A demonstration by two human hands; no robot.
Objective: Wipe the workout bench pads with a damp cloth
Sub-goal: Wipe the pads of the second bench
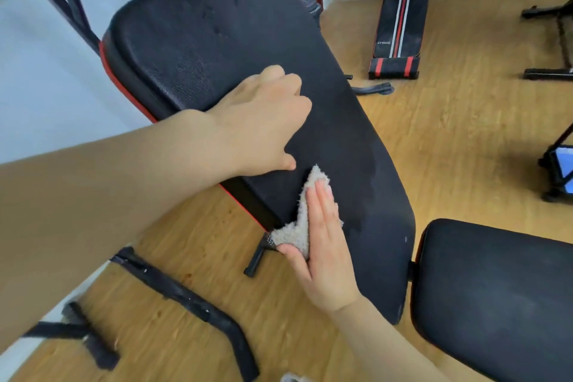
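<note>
Two hands are working on one long black back pad (248,49), which is lying tilted and has red trim along its left edge. The left hand (260,121) is resting knuckles-up on the pad's middle, fingers curled loosely, grasping nothing. The right hand (325,245) is lying flat with fingers straight, pressing one fluffy beige cloth (297,226) against the pad's lower left edge; the thumb is tucking under the cloth's bottom corner, so the cloth is being pinned rather than clenched. A darker damp-looking streak is showing on the pad just right of the cloth. One separate seat pad (496,298) is sitting just beside the back pad's lower end, lower right. One second bench (400,9), striped red and white, is standing well apart on the wooden floor (449,149).
</note>
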